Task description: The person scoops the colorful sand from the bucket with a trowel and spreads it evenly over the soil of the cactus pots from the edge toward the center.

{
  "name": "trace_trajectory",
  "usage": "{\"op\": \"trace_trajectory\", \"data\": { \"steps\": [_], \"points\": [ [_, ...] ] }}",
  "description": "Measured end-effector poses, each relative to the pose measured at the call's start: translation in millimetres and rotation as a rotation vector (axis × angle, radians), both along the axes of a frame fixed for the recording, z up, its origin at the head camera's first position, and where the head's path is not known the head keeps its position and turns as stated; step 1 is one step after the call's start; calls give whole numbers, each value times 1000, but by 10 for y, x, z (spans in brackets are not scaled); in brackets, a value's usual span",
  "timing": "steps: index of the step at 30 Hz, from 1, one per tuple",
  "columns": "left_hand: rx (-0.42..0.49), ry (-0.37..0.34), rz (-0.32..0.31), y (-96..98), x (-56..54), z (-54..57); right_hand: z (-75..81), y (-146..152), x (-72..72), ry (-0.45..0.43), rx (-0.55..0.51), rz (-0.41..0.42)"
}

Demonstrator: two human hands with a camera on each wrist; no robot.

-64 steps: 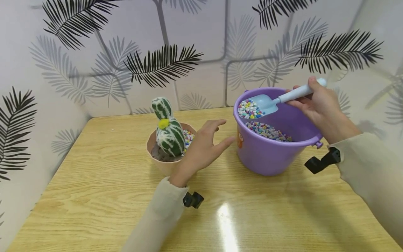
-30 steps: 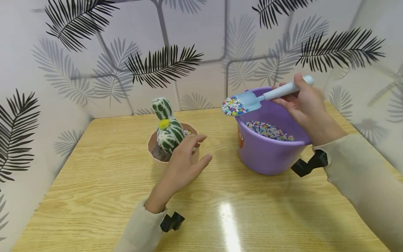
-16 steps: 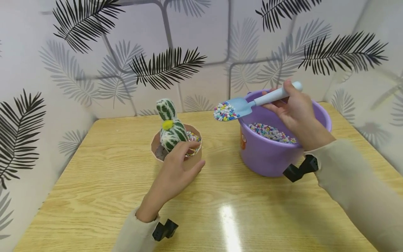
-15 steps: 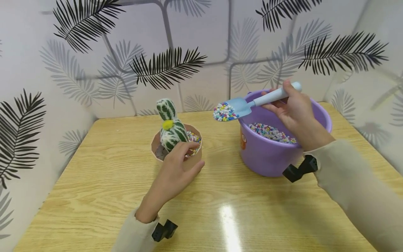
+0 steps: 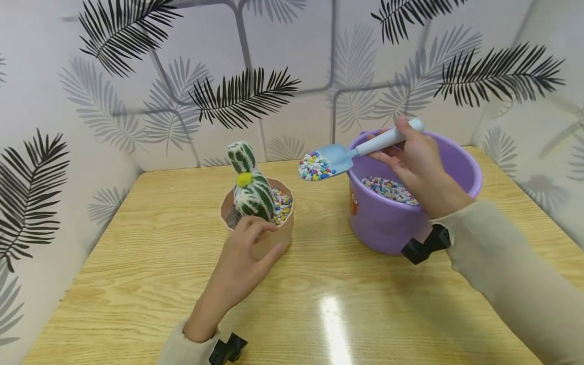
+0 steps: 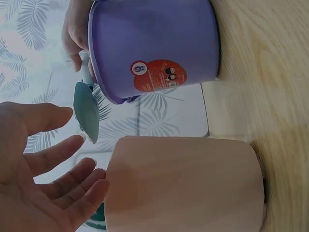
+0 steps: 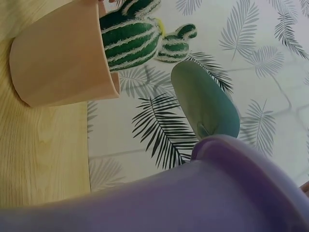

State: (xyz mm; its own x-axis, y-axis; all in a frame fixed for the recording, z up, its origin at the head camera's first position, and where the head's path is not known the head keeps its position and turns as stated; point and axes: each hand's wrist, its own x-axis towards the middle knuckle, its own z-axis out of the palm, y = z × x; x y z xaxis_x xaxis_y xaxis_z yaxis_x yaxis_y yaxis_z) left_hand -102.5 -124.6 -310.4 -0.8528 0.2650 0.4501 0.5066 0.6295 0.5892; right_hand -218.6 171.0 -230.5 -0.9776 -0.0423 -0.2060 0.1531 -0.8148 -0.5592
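My right hand (image 5: 412, 157) grips the white handle of a light-blue hand trowel (image 5: 337, 158), its blade loaded with colourful pebbles (image 5: 315, 166). The blade hangs between the purple bucket (image 5: 388, 230) and a peach plant pot (image 5: 278, 241). In the pot stands a green-and-white striped cactus (image 5: 255, 195) with a yellow flower, with grey soil on its left and colourful pebbles on its right. My left hand (image 5: 237, 261) is at the pot's front rim, fingers loosely bent and holding nothing; in the left wrist view its fingertips (image 6: 99, 191) are right at the rim.
More small colourful pebbles (image 5: 390, 190) lie inside the bucket, which bears a red sticker (image 6: 159, 76). Pot and bucket stand on a wooden table (image 5: 159, 263). Behind it rises a wall (image 5: 301, 121) with leaf patterns.
My right hand has carried the loaded trowel left, out from over the bucket towards the pot. My left hand has drawn back and down to the left, uncovering the pebbles in the pot.
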Motion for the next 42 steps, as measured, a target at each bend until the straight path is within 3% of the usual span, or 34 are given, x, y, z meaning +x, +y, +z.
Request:
{"op": "trace_trajectory", "data": {
  "steps": [10, 15, 20, 25, 35, 42],
  "points": [
    [43, 69, 87, -182, -1, -54, 12, -103, 29, 3, 16, 26],
    [42, 93, 129, -306, -66, -99, -1, -148, 47, 28, 47, 32],
    [66, 64, 161, -424, -153, -139, -13, -172, 62, 22, 70, 27],
    [100, -36, 105, -569, -262, -171, -19, -200, 61, 32, 98, 26],
    [106, -324, -6, -842, -525, -234, -25, -269, 46, 36, 137, 42],
    [46, -388, -38, -878, -644, -251, -23, -305, 47, 21, 151, 41]
  ]
}}
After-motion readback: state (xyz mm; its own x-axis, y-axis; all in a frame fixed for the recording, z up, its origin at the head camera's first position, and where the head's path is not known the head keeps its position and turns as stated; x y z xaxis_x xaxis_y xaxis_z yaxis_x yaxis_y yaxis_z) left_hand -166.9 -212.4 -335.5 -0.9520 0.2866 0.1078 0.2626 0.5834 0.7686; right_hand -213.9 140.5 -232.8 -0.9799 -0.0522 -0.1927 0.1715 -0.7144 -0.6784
